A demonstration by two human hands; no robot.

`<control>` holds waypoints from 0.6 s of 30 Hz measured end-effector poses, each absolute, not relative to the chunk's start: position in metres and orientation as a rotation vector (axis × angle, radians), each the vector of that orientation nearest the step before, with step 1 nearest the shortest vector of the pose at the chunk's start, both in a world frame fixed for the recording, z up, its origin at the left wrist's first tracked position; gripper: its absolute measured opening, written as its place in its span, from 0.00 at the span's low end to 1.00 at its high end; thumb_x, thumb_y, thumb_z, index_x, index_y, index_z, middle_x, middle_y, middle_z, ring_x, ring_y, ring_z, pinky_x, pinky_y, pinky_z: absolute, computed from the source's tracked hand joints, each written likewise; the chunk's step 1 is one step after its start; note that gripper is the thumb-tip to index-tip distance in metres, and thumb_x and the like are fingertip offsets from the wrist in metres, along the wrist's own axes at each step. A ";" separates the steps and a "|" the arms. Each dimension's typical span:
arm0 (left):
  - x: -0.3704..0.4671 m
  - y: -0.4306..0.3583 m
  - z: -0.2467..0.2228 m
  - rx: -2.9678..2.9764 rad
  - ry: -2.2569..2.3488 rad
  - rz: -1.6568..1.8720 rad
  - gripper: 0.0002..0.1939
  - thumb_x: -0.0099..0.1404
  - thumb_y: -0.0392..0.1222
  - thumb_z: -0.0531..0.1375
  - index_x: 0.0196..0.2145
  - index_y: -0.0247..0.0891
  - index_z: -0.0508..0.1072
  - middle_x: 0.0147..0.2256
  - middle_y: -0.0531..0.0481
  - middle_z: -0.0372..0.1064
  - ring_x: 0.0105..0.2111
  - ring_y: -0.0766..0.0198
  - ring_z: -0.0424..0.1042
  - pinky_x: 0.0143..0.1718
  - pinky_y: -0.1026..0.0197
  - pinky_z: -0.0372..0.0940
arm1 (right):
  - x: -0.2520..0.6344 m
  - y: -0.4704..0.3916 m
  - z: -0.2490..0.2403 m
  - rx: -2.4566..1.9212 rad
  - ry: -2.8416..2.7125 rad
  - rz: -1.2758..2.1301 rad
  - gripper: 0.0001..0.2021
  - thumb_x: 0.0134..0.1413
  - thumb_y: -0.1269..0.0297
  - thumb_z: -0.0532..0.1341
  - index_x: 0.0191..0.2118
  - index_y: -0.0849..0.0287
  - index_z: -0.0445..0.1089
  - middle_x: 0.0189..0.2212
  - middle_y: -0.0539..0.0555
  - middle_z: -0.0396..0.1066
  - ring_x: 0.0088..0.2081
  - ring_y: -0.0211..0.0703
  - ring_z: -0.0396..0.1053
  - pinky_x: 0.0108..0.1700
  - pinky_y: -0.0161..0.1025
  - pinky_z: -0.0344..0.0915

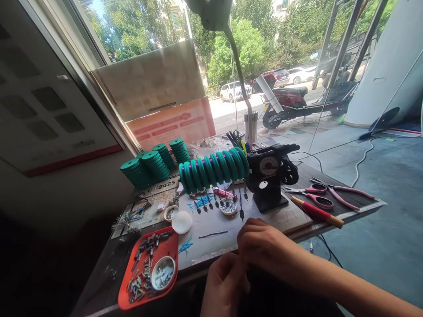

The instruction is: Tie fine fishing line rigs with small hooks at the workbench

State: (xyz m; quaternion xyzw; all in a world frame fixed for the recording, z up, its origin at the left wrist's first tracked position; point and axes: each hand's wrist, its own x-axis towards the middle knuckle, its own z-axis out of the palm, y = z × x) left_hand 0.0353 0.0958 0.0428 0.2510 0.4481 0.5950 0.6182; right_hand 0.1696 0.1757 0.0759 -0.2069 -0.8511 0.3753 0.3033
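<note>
My left hand [227, 275] and my right hand [259, 241] meet at the table's front edge, fingers pinched together. Whatever sits between them is too small or hidden to make out. Just beyond, a black winding machine [268, 169] carries a row of green spools [213, 169] on its shaft. Several small dark weights [241, 213] hang on threads below the spools. A short dark cord [213, 234] lies on the pale work board [214, 248], left of my right hand. Behind it stands a small white bowl of beads [228, 206].
An orange tray [124, 281] at the left holds metal parts and a white bowl [163, 273]. Green spool stacks [155, 165] stand behind. Red-handled scissors [319, 196], pliers [350, 193] and a red-handled tool [319, 213] lie at the right. A lamp arm [243, 79] rises behind.
</note>
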 end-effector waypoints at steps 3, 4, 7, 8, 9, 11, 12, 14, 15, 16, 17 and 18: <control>0.040 0.093 0.043 0.379 0.896 1.402 0.15 0.42 0.46 0.71 0.17 0.34 0.71 0.14 0.58 0.57 0.16 0.75 0.53 0.19 0.68 0.47 | 0.171 0.171 0.070 -0.647 -2.105 1.066 0.05 0.52 0.74 0.58 0.34 0.58 0.68 0.40 0.54 0.67 0.36 0.40 0.65 0.39 0.35 0.61; 0.041 0.092 0.044 0.312 0.873 1.399 0.15 0.41 0.44 0.72 0.16 0.34 0.72 0.14 0.58 0.58 0.16 0.75 0.53 0.19 0.69 0.48 | 0.172 0.169 0.068 -0.698 -2.040 1.112 0.04 0.52 0.73 0.57 0.34 0.59 0.68 0.38 0.54 0.67 0.34 0.39 0.65 0.36 0.34 0.61; 0.043 0.088 0.047 0.150 0.843 1.391 0.13 0.37 0.41 0.73 0.17 0.35 0.74 0.15 0.57 0.61 0.16 0.75 0.57 0.19 0.70 0.51 | 0.172 0.161 0.063 -0.829 -1.880 1.338 0.06 0.53 0.65 0.57 0.28 0.60 0.66 0.26 0.50 0.66 0.27 0.38 0.62 0.30 0.33 0.60; 0.043 0.087 0.048 0.111 0.842 1.396 0.12 0.36 0.41 0.74 0.18 0.36 0.75 0.15 0.56 0.63 0.16 0.74 0.59 0.19 0.70 0.52 | 0.172 0.158 0.062 -0.848 -1.838 1.418 0.08 0.53 0.62 0.57 0.28 0.60 0.66 0.24 0.49 0.65 0.27 0.39 0.62 0.30 0.33 0.60; 0.044 0.086 0.049 0.084 0.838 1.404 0.12 0.36 0.40 0.74 0.19 0.36 0.76 0.16 0.56 0.65 0.17 0.74 0.60 0.19 0.70 0.52 | 0.171 0.156 0.061 -0.851 -1.798 1.492 0.10 0.53 0.60 0.58 0.27 0.61 0.67 0.23 0.50 0.66 0.28 0.39 0.63 0.30 0.34 0.60; 0.045 0.085 0.049 0.068 0.830 1.416 0.12 0.35 0.39 0.74 0.19 0.36 0.76 0.15 0.56 0.66 0.17 0.74 0.61 0.19 0.70 0.52 | 0.168 0.152 0.061 -0.829 -1.708 1.602 0.11 0.51 0.57 0.59 0.28 0.62 0.68 0.25 0.51 0.68 0.30 0.41 0.64 0.33 0.35 0.61; 0.045 0.085 0.048 0.075 0.829 1.422 0.12 0.36 0.39 0.74 0.18 0.36 0.75 0.15 0.56 0.65 0.16 0.74 0.61 0.19 0.70 0.52 | 0.166 0.151 0.061 -0.803 -1.655 1.663 0.12 0.50 0.56 0.60 0.29 0.62 0.69 0.26 0.51 0.68 0.31 0.41 0.65 0.34 0.35 0.61; 0.046 0.085 0.044 0.129 0.838 1.433 0.12 0.37 0.40 0.74 0.17 0.36 0.75 0.14 0.57 0.63 0.15 0.75 0.59 0.18 0.71 0.50 | 0.161 0.150 0.060 -0.731 -1.545 1.825 0.14 0.48 0.54 0.62 0.30 0.62 0.69 0.25 0.51 0.68 0.29 0.40 0.65 0.32 0.35 0.62; 0.046 0.085 0.042 0.169 0.851 1.440 0.12 0.38 0.42 0.73 0.17 0.35 0.75 0.14 0.57 0.61 0.15 0.76 0.57 0.18 0.70 0.49 | 0.158 0.150 0.059 -0.693 -1.498 1.898 0.15 0.46 0.53 0.62 0.30 0.62 0.68 0.24 0.50 0.67 0.27 0.39 0.65 0.30 0.34 0.61; 0.045 0.085 0.040 0.221 0.872 1.448 0.13 0.39 0.43 0.73 0.17 0.35 0.75 0.13 0.58 0.59 0.15 0.76 0.56 0.18 0.70 0.48 | 0.156 0.151 0.058 -0.664 -1.463 1.950 0.16 0.45 0.52 0.63 0.29 0.62 0.67 0.22 0.49 0.66 0.25 0.37 0.64 0.28 0.34 0.61; 0.045 0.085 0.037 0.287 0.901 1.457 0.13 0.40 0.45 0.72 0.18 0.35 0.75 0.13 0.59 0.56 0.14 0.76 0.53 0.18 0.70 0.46 | 0.155 0.151 0.056 -0.646 -1.440 1.983 0.17 0.45 0.51 0.64 0.29 0.62 0.66 0.21 0.49 0.65 0.23 0.36 0.63 0.27 0.33 0.60; 0.044 0.085 0.036 0.362 0.939 1.462 0.14 0.41 0.47 0.72 0.19 0.34 0.76 0.12 0.59 0.54 0.14 0.77 0.51 0.18 0.69 0.45 | 0.154 0.150 0.055 -0.642 -1.424 2.003 0.17 0.44 0.51 0.64 0.28 0.62 0.65 0.20 0.48 0.64 0.23 0.35 0.62 0.26 0.32 0.58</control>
